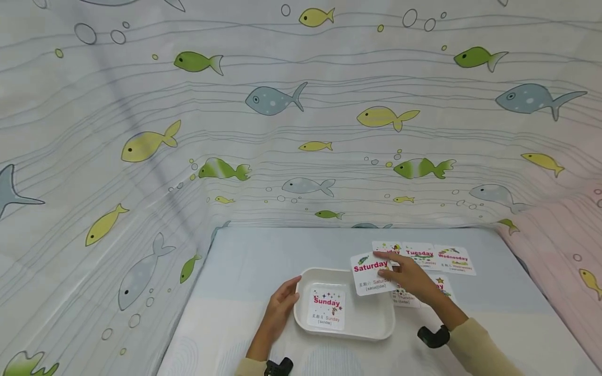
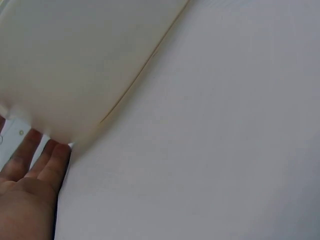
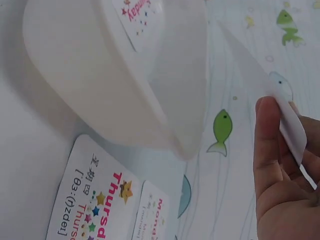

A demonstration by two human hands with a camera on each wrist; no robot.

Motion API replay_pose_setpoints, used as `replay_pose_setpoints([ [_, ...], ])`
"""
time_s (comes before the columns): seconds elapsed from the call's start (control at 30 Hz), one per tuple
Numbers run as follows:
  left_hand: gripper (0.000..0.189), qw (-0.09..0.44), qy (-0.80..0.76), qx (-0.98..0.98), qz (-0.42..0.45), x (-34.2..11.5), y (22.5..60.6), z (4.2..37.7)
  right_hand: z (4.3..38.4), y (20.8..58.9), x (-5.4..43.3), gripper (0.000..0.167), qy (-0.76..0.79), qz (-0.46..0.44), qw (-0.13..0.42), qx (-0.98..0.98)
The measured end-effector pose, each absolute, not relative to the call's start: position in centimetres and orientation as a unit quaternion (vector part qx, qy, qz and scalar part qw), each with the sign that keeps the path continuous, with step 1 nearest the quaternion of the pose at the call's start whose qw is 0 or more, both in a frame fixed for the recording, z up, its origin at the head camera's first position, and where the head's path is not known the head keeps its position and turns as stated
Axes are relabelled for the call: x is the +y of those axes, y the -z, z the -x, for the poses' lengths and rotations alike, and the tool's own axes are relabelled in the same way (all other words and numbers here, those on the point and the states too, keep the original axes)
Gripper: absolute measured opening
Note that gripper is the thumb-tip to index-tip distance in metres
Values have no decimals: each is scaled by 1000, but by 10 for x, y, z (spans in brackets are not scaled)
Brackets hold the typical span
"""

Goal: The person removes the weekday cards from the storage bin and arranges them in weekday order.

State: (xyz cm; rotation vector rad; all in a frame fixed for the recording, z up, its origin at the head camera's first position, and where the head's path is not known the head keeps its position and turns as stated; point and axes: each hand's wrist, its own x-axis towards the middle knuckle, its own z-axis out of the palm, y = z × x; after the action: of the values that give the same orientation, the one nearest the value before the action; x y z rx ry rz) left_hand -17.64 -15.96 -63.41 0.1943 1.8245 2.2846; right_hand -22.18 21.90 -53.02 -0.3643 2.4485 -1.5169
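Observation:
A white tray [image 1: 369, 316] sits on the table, with a Sunday card [image 1: 326, 309] lying flat in its left part. Above the tray's right end, my right hand [image 1: 411, 278] pinches a Saturday card [image 1: 369, 277] between thumb and fingers, face up and slightly tilted. The right wrist view shows that card [image 3: 260, 77] nearly edge-on, the thumb on one side of it. At the tray's left rim rests my left hand [image 1: 277, 308]. Its fingers [image 2: 55, 165] lie fairly straight against the outer wall near a corner in the left wrist view.
Behind and right of the tray lie other day cards: Tuesday [image 1: 418, 256], Wednesday [image 1: 453, 260], Thursday [image 1: 405, 300], Monday [image 3: 152, 215] and one partly covered by my right hand. A fish-patterned curtain [image 1: 282, 136] surrounds the table [image 1: 244, 256] at the back and sides.

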Motion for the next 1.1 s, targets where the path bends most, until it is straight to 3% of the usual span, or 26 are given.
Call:
replay_pose_setpoints([
  [1.1, 52, 94, -788, 604, -73, -157, 634, 179, 225, 538, 348, 63, 441, -37, 45, 896],
])
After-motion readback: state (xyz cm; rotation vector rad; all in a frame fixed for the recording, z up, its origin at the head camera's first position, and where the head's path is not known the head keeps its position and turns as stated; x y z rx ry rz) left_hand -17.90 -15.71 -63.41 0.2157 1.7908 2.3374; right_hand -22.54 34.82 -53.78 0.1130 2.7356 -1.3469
